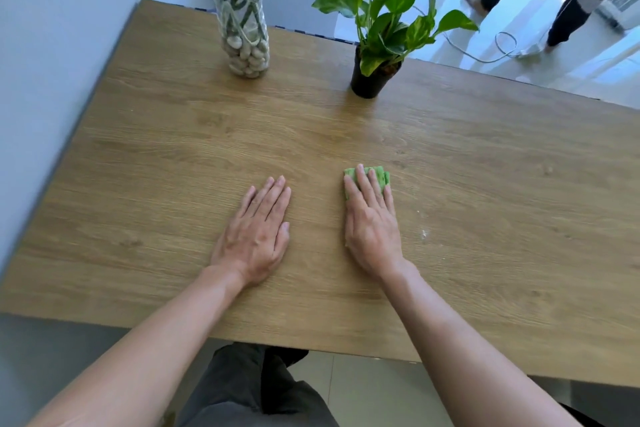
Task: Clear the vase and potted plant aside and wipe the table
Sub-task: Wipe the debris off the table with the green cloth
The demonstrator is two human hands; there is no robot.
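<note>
The green cloth (367, 179) is pressed flat under the right hand (372, 222) and should be rubbed firmly across the desk (485, 184), while the left hand (258, 234) is laid flat, holding nothing.

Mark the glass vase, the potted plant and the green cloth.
glass vase (246, 55): head view, on its pebble-filled lower part.
potted plant (367, 81): head view, on the black pot's side.
green cloth (381, 175): head view, on the corner showing past the fingers.
</note>
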